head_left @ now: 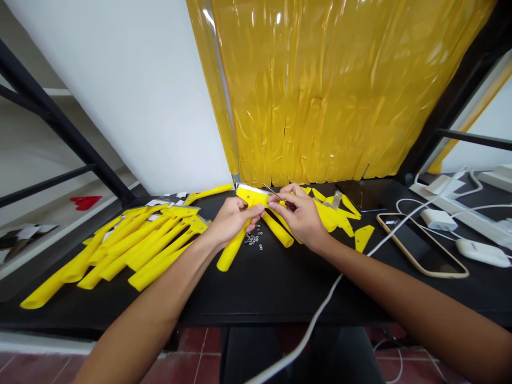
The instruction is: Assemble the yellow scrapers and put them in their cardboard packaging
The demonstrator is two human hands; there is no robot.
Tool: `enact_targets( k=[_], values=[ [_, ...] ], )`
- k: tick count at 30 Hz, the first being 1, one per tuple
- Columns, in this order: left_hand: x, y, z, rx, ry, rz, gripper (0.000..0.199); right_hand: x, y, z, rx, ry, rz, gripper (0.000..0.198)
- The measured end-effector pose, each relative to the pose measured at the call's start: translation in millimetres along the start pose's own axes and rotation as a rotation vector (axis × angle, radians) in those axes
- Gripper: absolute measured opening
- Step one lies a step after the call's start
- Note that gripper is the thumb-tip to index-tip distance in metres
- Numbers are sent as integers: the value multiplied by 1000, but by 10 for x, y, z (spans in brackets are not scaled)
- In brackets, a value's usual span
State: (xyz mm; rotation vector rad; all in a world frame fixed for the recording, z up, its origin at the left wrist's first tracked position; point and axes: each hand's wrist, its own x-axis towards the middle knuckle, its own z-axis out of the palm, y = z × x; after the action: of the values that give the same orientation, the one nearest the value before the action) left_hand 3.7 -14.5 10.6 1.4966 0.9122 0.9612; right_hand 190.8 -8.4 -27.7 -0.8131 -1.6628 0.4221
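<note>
My left hand (236,216) is closed round a yellow scraper (230,255) with a metal strip along its far edge. Its tubular handle slants down towards me over the black table. In my right hand (302,213) is a small screwdriver (290,205) with a dark red handle and a thin metal shaft, held close to the scraper's head. The fingertips of both hands nearly meet there; whether the shaft's tip touches a screw I cannot tell. Small loose screws and nuts (253,238) lie beneath my left hand. Another yellow handle (282,233) rests between my hands.
Several yellow scrapers (148,242) are piled at the left. Flat yellow pieces (364,238) lie to the right. Beyond them are a phone in a pale case (420,245), a dark device (362,194), chargers (439,219) and a white cable (320,314) crossing the table's front edge.
</note>
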Motion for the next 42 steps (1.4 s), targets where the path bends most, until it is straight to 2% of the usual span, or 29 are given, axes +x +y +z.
enact_targets(
  k=[4, 9, 11, 13, 16, 21, 26, 31, 35, 39, 42],
  values=[
    [-6, -16, 18, 47, 17, 30, 27, -7, -6, 13, 36, 23, 44, 11],
    [5, -58, 36, 86, 29, 16, 30, 14, 78, 38, 160, 19, 239, 31],
    [16, -74, 44, 58, 39, -14, 30, 22, 122, 47, 169, 3, 264, 36],
    [35, -89, 39, 15, 50, -43, 28, 28, 144, 40, 152, 26, 238, 37],
    [79, -105, -7, -74, 89, -58, 23, 31, 118, -21, 10, 52, 96, 30],
    [147, -108, -130, -136, 203, -53, 18, -2, 55, -156, -310, -142, -152, 36],
    [177, -141, -206, -108, 262, -31, 18, -53, 84, -137, -464, -277, -124, 39],
    [181, -170, -209, -71, 258, -19, 17, -62, 82, -119, -497, -319, -83, 39],
    [168, -171, -202, 87, 293, 23, 20, -49, 51, -131, -501, -330, -55, 39],
    [156, -167, -221, 409, 357, 87, 33, -25, 15, -137, -427, -323, -15, 36],
    [155, -177, -229, 615, 407, 144, 38, -20, 0, -137, -377, -334, 75, 34]
  ],
)
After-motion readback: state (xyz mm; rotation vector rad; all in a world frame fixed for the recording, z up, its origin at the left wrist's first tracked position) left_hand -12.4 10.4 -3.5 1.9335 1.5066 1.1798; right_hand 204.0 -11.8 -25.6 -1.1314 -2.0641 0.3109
